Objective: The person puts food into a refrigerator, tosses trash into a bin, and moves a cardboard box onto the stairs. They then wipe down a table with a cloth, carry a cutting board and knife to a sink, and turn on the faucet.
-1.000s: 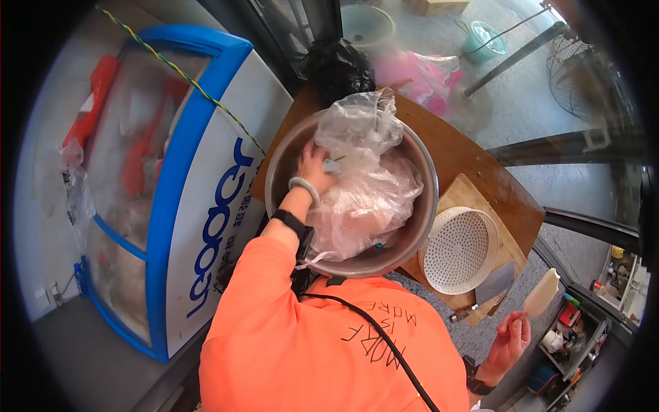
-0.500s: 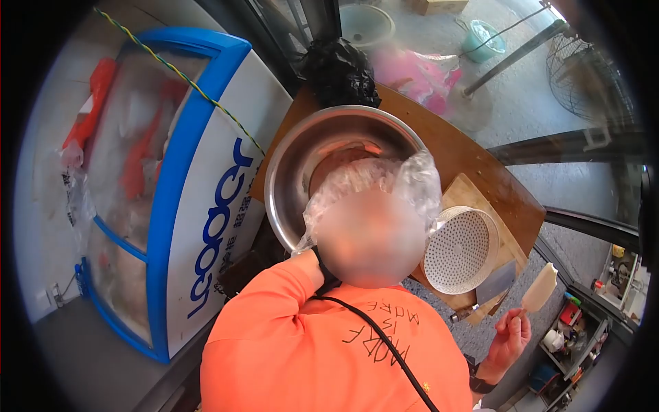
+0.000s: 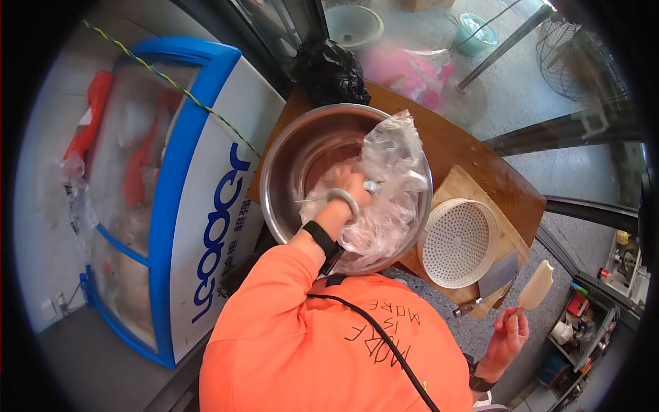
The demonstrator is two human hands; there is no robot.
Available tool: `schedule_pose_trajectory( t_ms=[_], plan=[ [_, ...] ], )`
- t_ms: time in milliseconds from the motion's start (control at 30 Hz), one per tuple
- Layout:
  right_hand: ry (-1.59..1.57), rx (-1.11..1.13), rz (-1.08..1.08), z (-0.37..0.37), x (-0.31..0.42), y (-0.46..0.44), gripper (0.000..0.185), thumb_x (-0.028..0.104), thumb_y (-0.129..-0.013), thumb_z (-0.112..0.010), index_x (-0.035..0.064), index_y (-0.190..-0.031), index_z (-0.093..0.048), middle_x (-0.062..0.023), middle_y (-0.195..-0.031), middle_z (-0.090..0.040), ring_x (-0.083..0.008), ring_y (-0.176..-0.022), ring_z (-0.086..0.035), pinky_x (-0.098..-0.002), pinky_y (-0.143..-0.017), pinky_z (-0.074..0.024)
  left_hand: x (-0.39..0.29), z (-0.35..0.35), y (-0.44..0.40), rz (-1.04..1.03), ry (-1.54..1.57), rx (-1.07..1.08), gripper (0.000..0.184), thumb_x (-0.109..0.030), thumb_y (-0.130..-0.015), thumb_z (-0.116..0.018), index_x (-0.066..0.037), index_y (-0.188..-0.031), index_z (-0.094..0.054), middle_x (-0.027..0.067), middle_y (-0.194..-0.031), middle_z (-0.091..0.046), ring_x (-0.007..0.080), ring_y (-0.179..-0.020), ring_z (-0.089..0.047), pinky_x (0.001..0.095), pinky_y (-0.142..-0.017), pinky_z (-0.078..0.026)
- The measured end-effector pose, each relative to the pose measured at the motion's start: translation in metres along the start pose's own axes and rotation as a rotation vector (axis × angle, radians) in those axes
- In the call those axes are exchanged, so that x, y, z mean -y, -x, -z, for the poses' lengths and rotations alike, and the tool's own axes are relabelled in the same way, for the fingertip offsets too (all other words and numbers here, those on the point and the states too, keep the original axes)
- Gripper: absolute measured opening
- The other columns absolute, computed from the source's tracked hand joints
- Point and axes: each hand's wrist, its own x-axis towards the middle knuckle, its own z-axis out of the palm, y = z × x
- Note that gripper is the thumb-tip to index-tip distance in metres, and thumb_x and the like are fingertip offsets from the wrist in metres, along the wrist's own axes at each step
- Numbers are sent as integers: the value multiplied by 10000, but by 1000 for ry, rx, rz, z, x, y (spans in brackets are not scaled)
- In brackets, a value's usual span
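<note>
My left hand (image 3: pixel 349 182), with a pale bangle and a black wristband, reaches down into a large steel bowl (image 3: pixel 277 206). Its fingers appear closed on a crumpled clear plastic bag (image 3: pixel 392 161), though the fingertips are partly hidden. Pinkish contents, too unclear to name, show under and around the bag. Off to the right, my right hand (image 3: pixel 509 334) grips the stick of a pale ice cream bar (image 3: pixel 537 285) with its top end bitten. Between the bowl and the right hand lie a white perforated basket (image 3: pixel 458 242) and a cleaver (image 3: pixel 498 276) on a wooden board (image 3: pixel 458 180).
The bowl stands on a brown table (image 3: pixel 504 182). A blue-framed display freezer (image 3: pixel 221 172) fills the left side, and a black plastic bag (image 3: pixel 331 74) sits behind the bowl. Beyond the glass are basins (image 3: pixel 476 34). Cluttered shelves (image 3: pixel 583 329) stand at lower right.
The clear plastic bag is lower and spread in the bowl. My left hand, hidden before, now shows inside the bowl. My right hand keeps holding the ice cream bar almost in place.
</note>
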Motion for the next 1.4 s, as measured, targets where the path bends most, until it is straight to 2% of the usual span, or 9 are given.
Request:
schedule_pose_trajectory(
  t_ms=[167,333,467,533,667,933,1000,1167,1400],
  plan=[
    [-7,-41,-1,-14,-1,-2,187,136,-815,-527,-31,-891,-563,-23,-613,-471,-87,-546,-412,-188,-508,-310,-3,-34,19,-88,515,83,268,-151,-645,-609,-35,-887,-609,192,-783,-602,325,-771,-581,369,-703,-451],
    [8,-55,18,-17,3,0,187,136,-817,-522,-31,-891,-565,-25,-612,-475,-87,-548,-412,-190,-515,-311,-32,5,61,-306,380,413,315,-118,-634,-605,-14,-930,-581,206,-827,-596,338,-799,-573,364,-716,-447],
    [14,-52,40,-11,2,2,193,129,-817,-521,-39,-902,-564,-29,-625,-483,-88,-553,-416,-192,-520,-315,5,-4,54,-94,609,289,528,-107,-591,-642,-49,-1096,-501,247,-1011,-532,352,-898,-537,372,-746,-436],
    [10,-86,37,-10,2,5,194,127,-815,-523,-42,-901,-563,-29,-630,-483,-89,-555,-419,-193,-519,-317,7,3,62,-166,235,-90,823,-116,-545,-686,-143,-1281,-317,275,-1236,-330,371,-1019,-465,379,-810,-418],
    [-9,-84,16,-4,0,10,190,124,-810,-530,-47,-887,-560,-30,-654,-491,-94,-563,-426,-197,-516,-328,-20,28,89,-436,-136,252,967,-220,-511,-742,-141,-1322,-222,252,-1343,-129,402,-1211,-244,393,-987,-272],
    [-69,-118,34,0,-11,23,185,128,-806,-540,-36,-889,-559,-22,-679,-497,-96,-572,-436,-204,-513,-340,-34,-9,71,-229,-507,390,923,-181,-534,-739,-121,-1310,-244,260,-1278,-277,385,-1083,-410,436,-882,-369],
    [-93,-137,40,2,-12,28,189,129,-808,-538,-31,-908,-558,-12,-653,-476,-90,-569,-427,-204,-509,-329,-12,-6,60,-278,-176,418,766,-120,-590,-691,-55,-1260,-325,178,-1078,-498,260,-914,-529,369,-781,-428],
    [-81,-128,54,10,-10,35,159,120,-812,-534,-30,-850,-570,-27,-725,-521,-99,-563,-448,-207,-514,-351,1,82,66,-134,988,455,530,-59,-614,-664,-64,-1109,-473,30,-899,-546,149,-816,-525,277,-724,-439],
    [-100,-84,85,10,-10,35,168,125,-816,-528,-26,-872,-575,-14,-646,-491,-90,-558,-438,-200,-520,-338,-10,207,80,-310,888,-45,463,-13,-694,-601,-14,-1130,-447,69,-986,-549,153,-858,-547,278,-748,-464]
  ],
)
